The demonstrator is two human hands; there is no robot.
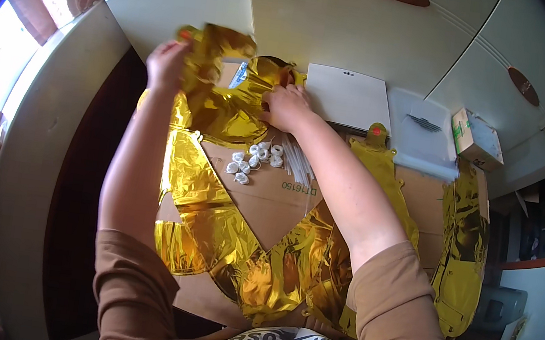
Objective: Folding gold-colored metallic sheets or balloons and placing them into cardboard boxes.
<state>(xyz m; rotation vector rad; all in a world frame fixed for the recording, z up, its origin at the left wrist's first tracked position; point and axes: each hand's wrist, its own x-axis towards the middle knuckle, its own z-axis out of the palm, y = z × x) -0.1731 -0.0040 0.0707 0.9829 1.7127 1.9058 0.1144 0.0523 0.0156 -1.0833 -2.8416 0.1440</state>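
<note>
My left hand (166,65) is closed at the upper left, pinching the edge of a flat gold foil balloon (221,114). That side of the balloon is raised and folded over, with a small red mark near my fingers. My right hand (286,108) grips the same balloon's right part, its fingertips partly hidden by the foil. Just below lie small white coiled bundles (244,168) and a fan of thin clear straws (296,161). A V-shaped stretch of flat gold foil (265,278) spreads nearer to me, partly under my right arm.
Brown cardboard (251,201) covers the work surface. At the back lie a white flat box (348,99), a translucent plastic sleeve (421,138) and a small carton (477,139). More gold foil (461,257) lies at the right edge. Pale cabinet doors (366,31) stand behind.
</note>
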